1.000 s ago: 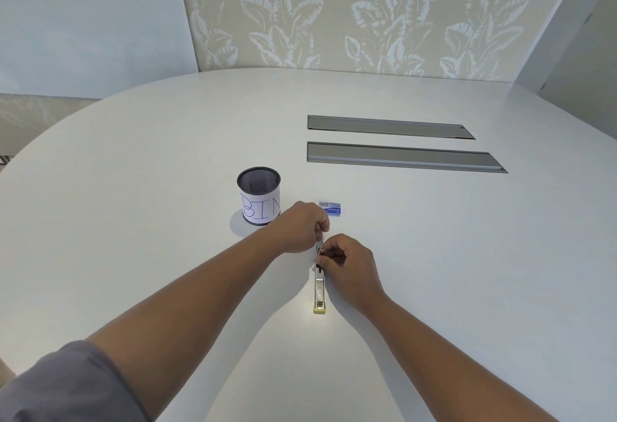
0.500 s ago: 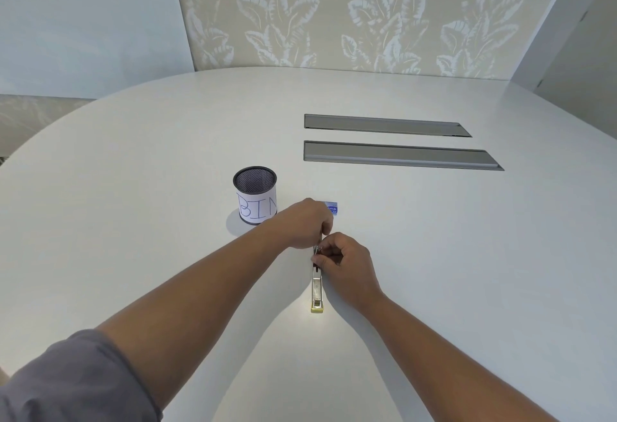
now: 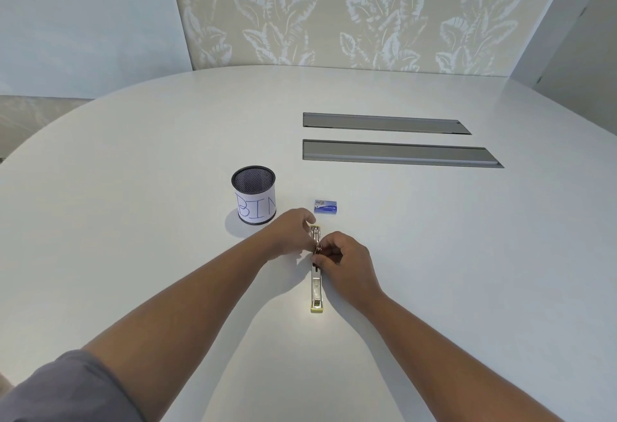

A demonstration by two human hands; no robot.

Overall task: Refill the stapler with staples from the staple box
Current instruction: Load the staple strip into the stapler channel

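**A:** What is changing, going left to right?

**B:** A mesh cup (image 3: pixel 253 194) labelled "BIN" is standing on the worktop (image 3: pixel 133 221). The left hand (image 3: pixel 293 233) is now lying lower, its fingers curling on the opened stapler (image 3: pixel 316 274), uncovering the blue staple box (image 3: pixel 325 207) just beyond. The right hand (image 3: pixel 344 261) is pinching something at the stapler's middle; likely loading is beginning.

**A:** Box print?

**B:** Too small.
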